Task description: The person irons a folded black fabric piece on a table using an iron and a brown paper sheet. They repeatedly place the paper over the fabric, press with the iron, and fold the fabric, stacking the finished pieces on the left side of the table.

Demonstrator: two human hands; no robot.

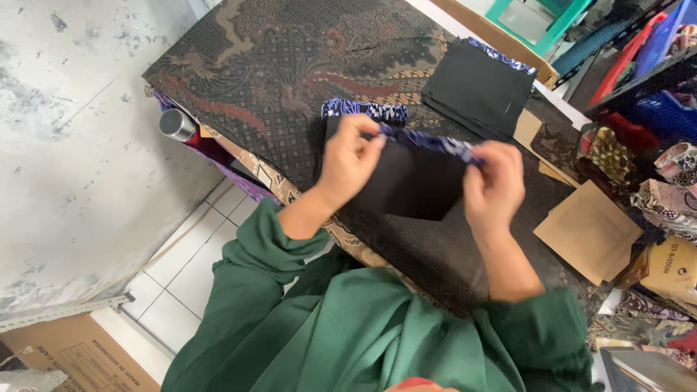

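Both hands pinch one black fabric piece by its blue-and-white patterned top edge, the left hand at one end and the right hand at the other, holding it just above the table, which is draped in dark batik cloth. Beyond lie one stack of black pieces and one brown card square. A metal tube juts over white floor tiles.

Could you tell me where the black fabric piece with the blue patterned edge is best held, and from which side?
Grip the black fabric piece along its blue patterned edge, probably from the two ends. That edge is stretched taut between the left hand and right hand, each pinching one end, while the black part hangs loose to a point above the patterned table cover.
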